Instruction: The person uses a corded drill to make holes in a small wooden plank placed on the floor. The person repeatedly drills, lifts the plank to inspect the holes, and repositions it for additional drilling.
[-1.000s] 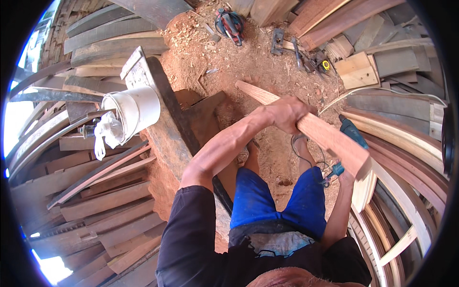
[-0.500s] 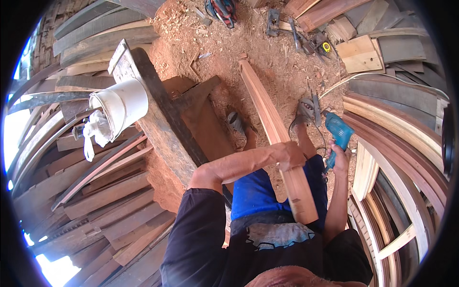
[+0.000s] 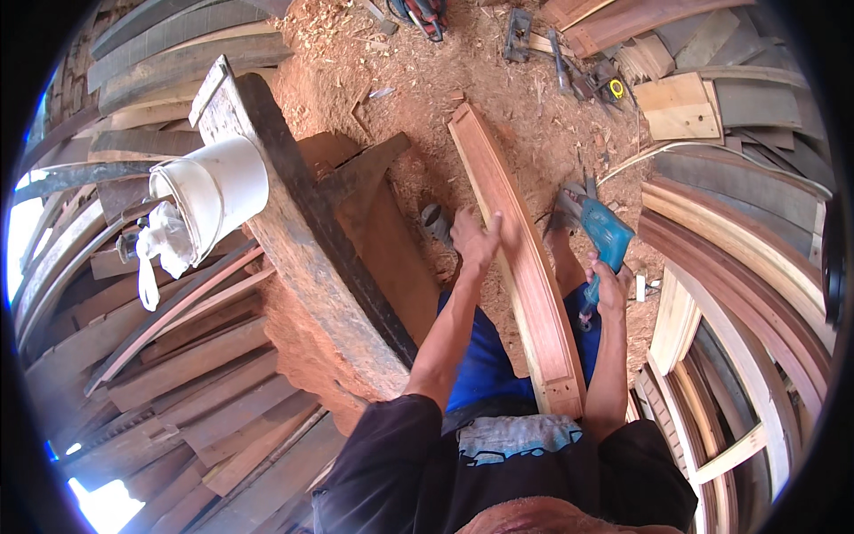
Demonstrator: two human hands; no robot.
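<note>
Step in hand looks like positioning: left hand [image 3: 476, 236] on the long edge of a wooden beam [image 3: 520, 267], thumb side up; fingertips hidden, can't tell if that grip is closed. Beam lies lengthwise between the legs, near end at the lap, far end over the floor [image 3: 409, 93]. Right hand [image 3: 609, 285] grips the teal drill [image 3: 608, 231] by its handle, just beside the beam, apart from it. Next move probably calls for a steady left hold and the drill clear of legs.

Materials, left to right: stacked boards [image 3: 200, 378], flat, weathered; white plastic bucket [image 3: 229, 182], round, tilted-looking, on a rough, dusty timber worktop [image 3: 325, 289]; beam reddish, straight-grained, grooved face, dark marks near end; floor earthy, chip-strewn; drill smooth-cased; right-hand planks [image 3: 738, 240] reddish-brown, long-edged.
</note>
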